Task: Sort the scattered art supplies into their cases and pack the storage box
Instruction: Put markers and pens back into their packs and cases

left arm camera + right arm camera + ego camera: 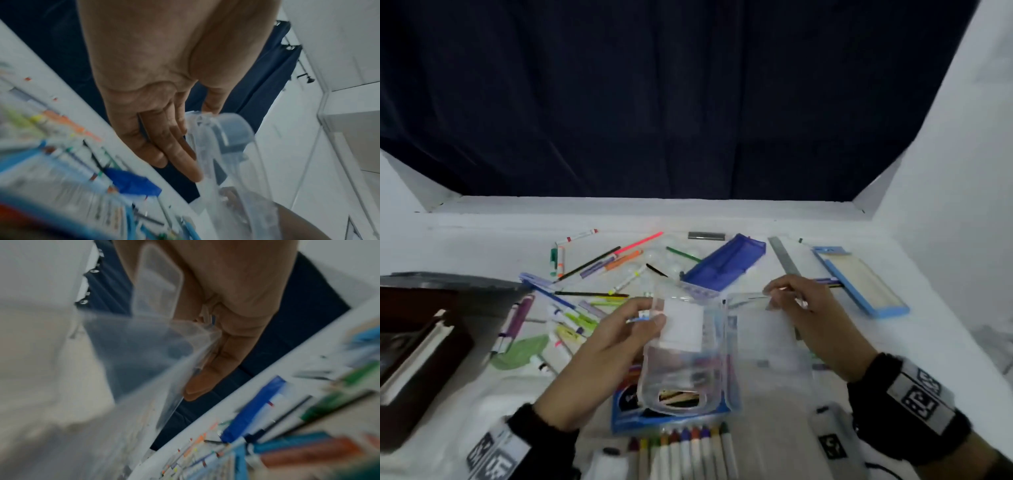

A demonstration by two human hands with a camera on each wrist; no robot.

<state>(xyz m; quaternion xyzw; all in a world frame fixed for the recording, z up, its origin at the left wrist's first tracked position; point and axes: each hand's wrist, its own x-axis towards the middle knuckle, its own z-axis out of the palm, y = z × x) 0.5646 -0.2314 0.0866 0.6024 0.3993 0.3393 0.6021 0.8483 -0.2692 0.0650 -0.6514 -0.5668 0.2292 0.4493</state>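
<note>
A clear plastic zip pouch (685, 363) hangs above the table's front middle, held up between both hands. My left hand (643, 318) pinches its top left corner between thumb and fingers (180, 155). At the pouch's top right edge (753, 301), my right hand (780, 294) pinches the plastic; the right wrist view shows the clear film (144, 345) pulled taut from those fingers (205, 374). Scattered pens and markers (599, 263) lie beyond. A blue pencil case (726, 262) lies open at the back. A row of crayons (685, 448) sits at the front edge.
A dark brown storage box (417, 356) stands at the left. A light blue framed case (859, 279) and a metal ruler (784, 257) lie at the right. A blue crayon box (626, 411) lies under the pouch. Green paint palette (520, 351) lies left of my left hand.
</note>
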